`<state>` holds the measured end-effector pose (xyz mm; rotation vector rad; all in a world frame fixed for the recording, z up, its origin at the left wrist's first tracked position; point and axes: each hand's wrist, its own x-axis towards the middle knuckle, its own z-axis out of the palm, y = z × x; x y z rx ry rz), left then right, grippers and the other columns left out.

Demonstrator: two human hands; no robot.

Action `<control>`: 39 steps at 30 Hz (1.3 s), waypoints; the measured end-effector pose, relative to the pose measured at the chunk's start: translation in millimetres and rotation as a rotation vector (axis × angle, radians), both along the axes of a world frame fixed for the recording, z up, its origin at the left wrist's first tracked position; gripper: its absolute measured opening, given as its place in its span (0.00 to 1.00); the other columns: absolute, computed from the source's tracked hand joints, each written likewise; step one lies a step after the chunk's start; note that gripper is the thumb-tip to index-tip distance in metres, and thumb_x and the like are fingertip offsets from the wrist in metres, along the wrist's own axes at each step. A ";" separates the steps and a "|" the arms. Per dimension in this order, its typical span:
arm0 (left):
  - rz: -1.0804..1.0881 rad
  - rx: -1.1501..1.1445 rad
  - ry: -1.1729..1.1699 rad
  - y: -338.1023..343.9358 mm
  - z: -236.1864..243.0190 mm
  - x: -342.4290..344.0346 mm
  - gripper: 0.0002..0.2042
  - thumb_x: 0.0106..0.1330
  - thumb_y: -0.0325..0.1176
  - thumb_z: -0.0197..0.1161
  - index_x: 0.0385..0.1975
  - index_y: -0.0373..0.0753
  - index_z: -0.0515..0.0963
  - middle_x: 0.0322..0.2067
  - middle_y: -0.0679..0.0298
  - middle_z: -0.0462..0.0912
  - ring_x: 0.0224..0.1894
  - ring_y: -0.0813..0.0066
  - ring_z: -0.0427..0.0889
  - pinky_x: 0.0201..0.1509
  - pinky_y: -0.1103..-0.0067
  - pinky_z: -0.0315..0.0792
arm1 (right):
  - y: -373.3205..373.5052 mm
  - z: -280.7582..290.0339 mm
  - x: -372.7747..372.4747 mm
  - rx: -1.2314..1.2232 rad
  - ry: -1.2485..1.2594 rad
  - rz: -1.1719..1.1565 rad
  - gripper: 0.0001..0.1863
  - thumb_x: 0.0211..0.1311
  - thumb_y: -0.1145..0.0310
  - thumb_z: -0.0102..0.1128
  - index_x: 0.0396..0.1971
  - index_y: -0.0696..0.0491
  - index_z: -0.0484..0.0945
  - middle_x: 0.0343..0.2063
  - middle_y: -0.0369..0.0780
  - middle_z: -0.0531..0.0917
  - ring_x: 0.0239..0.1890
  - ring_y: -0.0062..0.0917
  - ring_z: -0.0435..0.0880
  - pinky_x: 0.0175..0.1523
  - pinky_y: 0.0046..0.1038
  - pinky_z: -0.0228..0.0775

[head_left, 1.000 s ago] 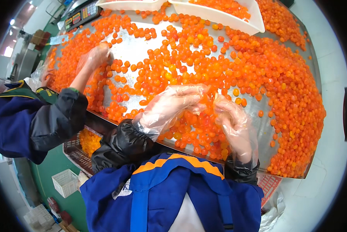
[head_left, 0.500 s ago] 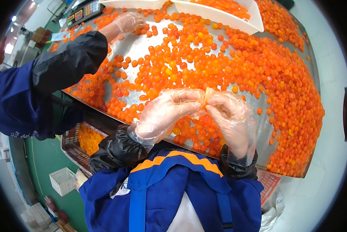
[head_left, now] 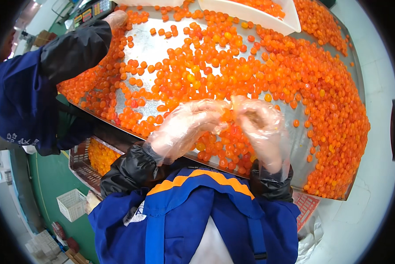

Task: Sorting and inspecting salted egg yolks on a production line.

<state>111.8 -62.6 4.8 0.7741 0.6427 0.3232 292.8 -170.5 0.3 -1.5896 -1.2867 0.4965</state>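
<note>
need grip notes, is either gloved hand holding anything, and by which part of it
Cannot be told: an orange ball shows between left hand and right hand, but any grip is unclear.

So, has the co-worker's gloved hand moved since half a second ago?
Yes: the co-worker's hand has moved left, now right beside the keypad device at the table's far edge.

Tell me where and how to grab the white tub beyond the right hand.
Probably best by the near rim of the white tub, from above and the near side: this long raised edge faces the right hand, standing above nearby orange balls. Its far part is out of view.
</note>
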 end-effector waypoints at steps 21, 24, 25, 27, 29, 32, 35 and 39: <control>0.479 0.106 0.116 32.2 -31.7 -53.0 0.18 0.70 0.34 0.65 0.55 0.32 0.77 0.52 0.61 0.81 0.48 0.77 0.79 0.45 0.85 0.73 | -362.3 -63.3 74.2 -0.311 0.324 -1.231 0.19 0.69 0.76 0.49 0.58 0.62 0.76 0.52 0.46 0.80 0.53 0.32 0.80 0.63 0.31 0.69; 0.452 0.121 0.104 35.7 -33.8 -59.1 0.17 0.71 0.32 0.64 0.55 0.32 0.77 0.52 0.61 0.81 0.47 0.78 0.78 0.45 0.84 0.73 | -337.8 -63.3 88.6 -0.401 0.058 -1.062 0.22 0.68 0.77 0.48 0.61 0.60 0.75 0.56 0.47 0.81 0.57 0.34 0.80 0.65 0.32 0.68; 0.425 0.147 0.103 35.8 -33.2 -59.8 0.17 0.71 0.32 0.63 0.56 0.32 0.76 0.52 0.62 0.81 0.47 0.77 0.78 0.46 0.83 0.73 | -326.2 -62.7 93.3 -0.454 -0.082 -0.963 0.22 0.68 0.77 0.48 0.61 0.60 0.75 0.57 0.47 0.81 0.58 0.35 0.80 0.65 0.32 0.68; 0.379 0.195 0.107 35.0 -31.0 -62.7 0.18 0.72 0.32 0.62 0.58 0.32 0.75 0.52 0.63 0.81 0.46 0.77 0.78 0.49 0.80 0.72 | -283.6 -46.5 89.8 -0.590 -0.050 -0.963 0.22 0.68 0.76 0.49 0.61 0.57 0.76 0.55 0.45 0.82 0.57 0.35 0.81 0.65 0.32 0.68; 0.402 0.236 0.122 33.5 -31.4 -61.3 0.17 0.73 0.31 0.60 0.57 0.30 0.75 0.53 0.60 0.80 0.44 0.77 0.77 0.47 0.82 0.72 | -249.8 -42.5 81.4 -0.700 -0.052 -0.976 0.21 0.68 0.74 0.50 0.58 0.57 0.79 0.50 0.42 0.85 0.52 0.30 0.83 0.59 0.29 0.72; 0.454 0.239 0.128 30.6 -33.0 -68.2 0.18 0.75 0.31 0.59 0.60 0.29 0.73 0.43 0.61 0.79 0.39 0.78 0.75 0.44 0.82 0.71 | -197.6 -25.0 62.8 -0.880 0.215 -0.803 0.18 0.68 0.72 0.54 0.55 0.60 0.80 0.49 0.41 0.83 0.50 0.25 0.83 0.53 0.27 0.76; 0.474 0.256 0.108 33.4 -38.0 -72.7 0.20 0.76 0.30 0.56 0.64 0.28 0.70 0.33 0.63 0.77 0.33 0.78 0.72 0.40 0.82 0.69 | -184.9 -43.7 54.5 -0.900 0.327 -0.631 0.17 0.69 0.68 0.57 0.55 0.54 0.81 0.47 0.41 0.84 0.42 0.22 0.85 0.43 0.22 0.79; 0.446 0.489 0.351 36.1 -33.0 -73.2 0.21 0.77 0.28 0.52 0.67 0.30 0.68 0.30 0.63 0.78 0.31 0.78 0.73 0.40 0.81 0.72 | -161.9 -31.8 37.8 -0.941 0.334 -0.370 0.18 0.71 0.64 0.59 0.56 0.56 0.80 0.50 0.41 0.82 0.45 0.21 0.84 0.42 0.20 0.80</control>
